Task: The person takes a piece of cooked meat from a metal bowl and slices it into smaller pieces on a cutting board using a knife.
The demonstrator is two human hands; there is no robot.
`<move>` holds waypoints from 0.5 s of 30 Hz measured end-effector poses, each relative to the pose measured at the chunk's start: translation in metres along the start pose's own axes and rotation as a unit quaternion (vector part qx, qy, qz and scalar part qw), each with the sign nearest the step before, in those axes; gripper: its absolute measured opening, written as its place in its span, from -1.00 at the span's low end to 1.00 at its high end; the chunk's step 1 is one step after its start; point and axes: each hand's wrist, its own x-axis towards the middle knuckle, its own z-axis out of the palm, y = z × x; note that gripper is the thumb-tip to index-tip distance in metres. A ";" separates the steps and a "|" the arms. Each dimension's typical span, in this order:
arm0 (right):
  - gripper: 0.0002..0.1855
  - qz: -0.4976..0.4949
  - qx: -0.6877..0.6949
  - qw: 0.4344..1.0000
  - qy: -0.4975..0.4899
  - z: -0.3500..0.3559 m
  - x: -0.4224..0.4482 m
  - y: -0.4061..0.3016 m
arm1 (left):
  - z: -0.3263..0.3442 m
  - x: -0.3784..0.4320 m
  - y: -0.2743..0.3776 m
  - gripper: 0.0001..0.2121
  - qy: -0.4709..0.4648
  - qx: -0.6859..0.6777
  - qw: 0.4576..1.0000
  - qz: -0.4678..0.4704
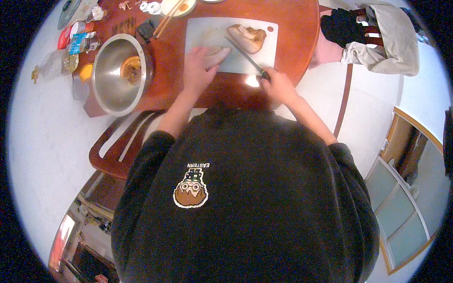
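Note:
A white cutting board (231, 25) lies on the table before me, with two pieces of what looks like cooked meat on it. The left piece (220, 56) is pale on top, and my left hand (200, 69) grips its near left side; the fingers are blurred. My right hand (279, 86) is closed around the dark handle of a kitchen knife (247, 57). Its blade points away and to the left, passing between the two pieces. The right piece (247, 37), browned on its upper face, sits apart from both hands.
Left of the board stands a large steel bowl (116, 95) with a brownish orange item (131, 70) inside. Chopsticks (166, 19) lean on a plate (184, 9) at the far edge. Bottles and jars (89, 45) crowd the left. A chair (108, 161) is by my left arm, clothes (393, 46) at right.

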 end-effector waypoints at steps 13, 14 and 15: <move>-0.59 0.023 -0.030 0.998 0.046 0.015 -0.001 -0.014 | 0.009 0.034 -0.001 -0.38 -0.162 0.035 0.986 0.025; -0.59 0.036 -0.021 0.998 0.044 0.016 -0.003 -0.013 | 0.008 0.037 -0.002 -0.38 -0.173 0.033 0.984 0.038; -0.58 0.046 -0.010 0.998 0.042 0.017 -0.003 -0.014 | 0.010 0.039 -0.005 -0.38 -0.173 0.034 0.984 0.040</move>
